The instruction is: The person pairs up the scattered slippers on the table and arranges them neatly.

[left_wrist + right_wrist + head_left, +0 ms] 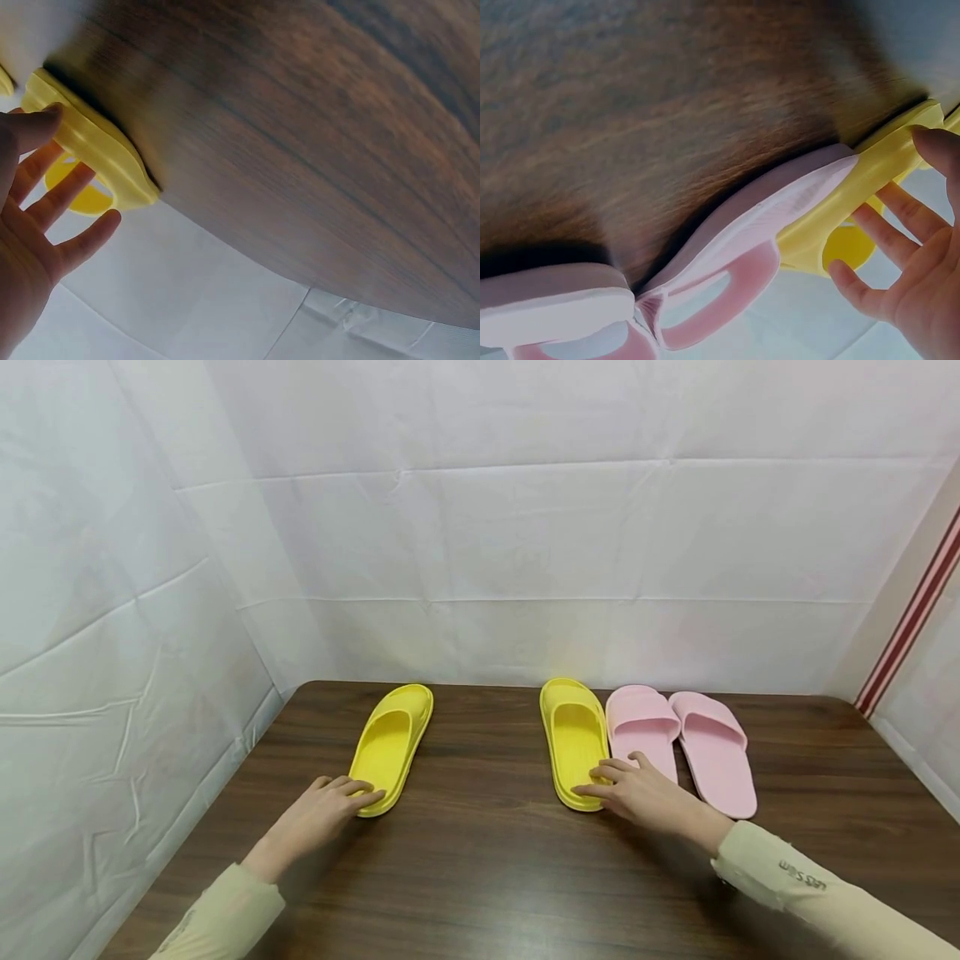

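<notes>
On the left of the table lies a yellow slipper [384, 750], its toe pointing to the back. My left hand [322, 814] is at its heel end, with fingers spread and the thumb over the heel; in the left wrist view the fingers are fairly straight beside the slipper [105, 150]. Another yellow slipper [576, 747] lies right of the middle. My right hand [643, 789] hovers at its heel, fingers loosely spread, partly covering a pink slipper [648, 742]. From the right wrist view, the fingers do not close round the yellow slipper [877, 172]. Whether either hand touches a slipper is unclear.
A second pink slipper [722, 772] lies to the right of the first, close against it. The dark wooden table [465, 877] ends at the back against a white cloth wall [525, 543]. A red-striped strip [911, 610] runs down at the right.
</notes>
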`<state>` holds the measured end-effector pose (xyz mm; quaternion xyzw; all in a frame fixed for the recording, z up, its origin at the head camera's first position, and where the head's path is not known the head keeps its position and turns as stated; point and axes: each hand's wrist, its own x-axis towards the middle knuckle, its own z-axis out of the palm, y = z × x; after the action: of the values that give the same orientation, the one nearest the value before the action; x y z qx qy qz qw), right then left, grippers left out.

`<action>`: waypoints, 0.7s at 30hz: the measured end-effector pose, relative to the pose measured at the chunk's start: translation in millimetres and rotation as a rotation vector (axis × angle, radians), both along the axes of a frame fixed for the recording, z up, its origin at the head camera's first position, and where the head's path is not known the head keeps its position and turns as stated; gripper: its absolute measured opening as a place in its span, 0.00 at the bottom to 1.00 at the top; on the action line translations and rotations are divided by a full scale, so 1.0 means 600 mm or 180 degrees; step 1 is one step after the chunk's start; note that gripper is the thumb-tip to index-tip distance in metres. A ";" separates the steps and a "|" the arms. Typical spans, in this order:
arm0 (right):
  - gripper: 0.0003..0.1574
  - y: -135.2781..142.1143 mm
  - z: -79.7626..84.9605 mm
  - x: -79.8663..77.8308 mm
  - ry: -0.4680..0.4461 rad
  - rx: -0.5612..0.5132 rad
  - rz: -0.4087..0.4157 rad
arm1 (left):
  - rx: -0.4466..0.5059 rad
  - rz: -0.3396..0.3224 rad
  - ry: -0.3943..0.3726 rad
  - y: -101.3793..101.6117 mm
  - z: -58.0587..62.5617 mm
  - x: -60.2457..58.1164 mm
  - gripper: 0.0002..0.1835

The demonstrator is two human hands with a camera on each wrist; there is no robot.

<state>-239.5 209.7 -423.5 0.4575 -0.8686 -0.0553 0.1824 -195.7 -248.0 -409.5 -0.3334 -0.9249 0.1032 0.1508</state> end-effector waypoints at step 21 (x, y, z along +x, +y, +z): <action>0.29 0.005 -0.003 -0.008 -0.0026 0.0042 0.0060 | 0.0002 -0.0206 -0.0068 0.028 0.003 -0.016 0.21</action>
<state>-244.0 212.8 -425.5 0.4671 -0.8645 -0.0574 0.1764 -205.6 -231.4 -407.5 -0.3642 -0.9152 0.0945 0.1443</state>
